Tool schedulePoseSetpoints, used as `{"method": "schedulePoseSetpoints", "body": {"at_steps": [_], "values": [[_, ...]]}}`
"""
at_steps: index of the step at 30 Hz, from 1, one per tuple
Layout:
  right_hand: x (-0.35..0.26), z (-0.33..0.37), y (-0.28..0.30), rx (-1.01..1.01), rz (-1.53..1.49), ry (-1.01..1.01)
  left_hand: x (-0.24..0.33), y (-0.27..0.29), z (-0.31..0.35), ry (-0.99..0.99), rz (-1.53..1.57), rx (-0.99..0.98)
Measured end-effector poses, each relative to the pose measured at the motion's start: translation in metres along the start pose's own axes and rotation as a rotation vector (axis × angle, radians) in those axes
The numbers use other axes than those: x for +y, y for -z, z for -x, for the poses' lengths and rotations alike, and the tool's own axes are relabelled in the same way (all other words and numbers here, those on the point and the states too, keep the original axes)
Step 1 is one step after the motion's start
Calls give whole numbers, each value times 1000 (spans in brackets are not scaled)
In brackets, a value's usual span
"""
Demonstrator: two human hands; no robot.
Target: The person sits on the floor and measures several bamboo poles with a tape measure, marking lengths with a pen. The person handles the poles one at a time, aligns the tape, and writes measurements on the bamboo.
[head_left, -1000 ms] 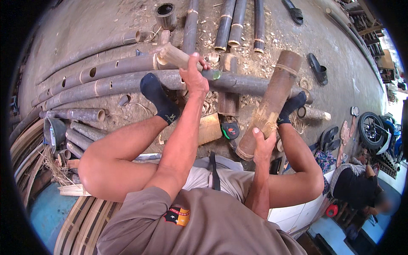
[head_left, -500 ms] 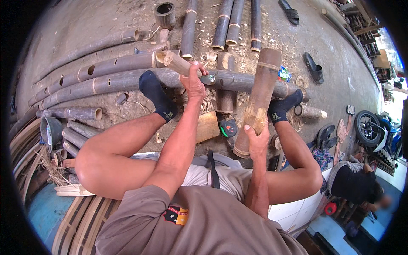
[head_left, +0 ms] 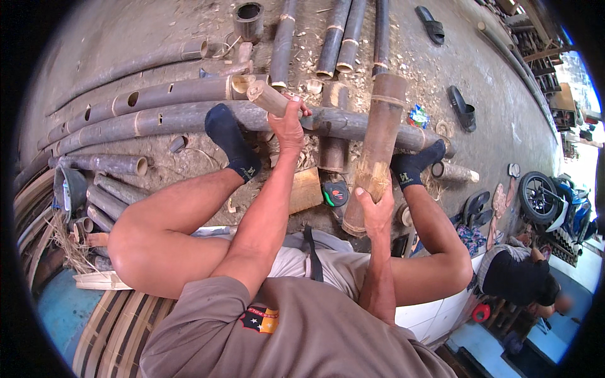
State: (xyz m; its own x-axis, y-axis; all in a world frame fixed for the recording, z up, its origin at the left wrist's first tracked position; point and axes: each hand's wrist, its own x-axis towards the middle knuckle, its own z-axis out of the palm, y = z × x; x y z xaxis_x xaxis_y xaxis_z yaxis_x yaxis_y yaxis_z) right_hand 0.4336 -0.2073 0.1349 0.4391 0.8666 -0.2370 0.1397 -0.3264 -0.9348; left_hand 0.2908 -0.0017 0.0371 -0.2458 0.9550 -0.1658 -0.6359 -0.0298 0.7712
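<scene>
My left hand [head_left: 288,126] is closed around a thick, pale wooden handle [head_left: 267,97]. Its lower end meets a long dark bamboo pole [head_left: 353,124] lying crosswise in front of me; my fingers hide whatever tip it has. My right hand [head_left: 377,209] grips a stout bamboo section [head_left: 383,120] near its worn, pale lower part. That section tilts up and slightly right, passing in front of the pole. Both my socked feet rest against the pole, one on each side of my hands. Under the pole sits a short bamboo block [head_left: 334,151].
A tape measure [head_left: 335,193] and a wooden block [head_left: 305,191] lie between my legs. More bamboo poles [head_left: 280,50] lie ahead, among shavings. A bucket [head_left: 72,189] stands left. Sandals [head_left: 463,108], a motorbike [head_left: 554,201] and another person [head_left: 520,274] are at right.
The stout bamboo section in my right hand has shifted slightly left at its top. The wooden handle in my left hand has tipped a little. The whole view has shifted slightly.
</scene>
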Motion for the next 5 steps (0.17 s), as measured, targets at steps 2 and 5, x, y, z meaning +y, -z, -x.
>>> {"method": "schedulePoseSetpoints", "body": {"at_steps": [2, 5], "values": [[-13, -4, -4, -23, 125, 45, -5, 7, -1, -9, -3, -3], [-66, -22, -12, -88, 261, 81, -4, 6, 3, -44, 28, 17]]}}
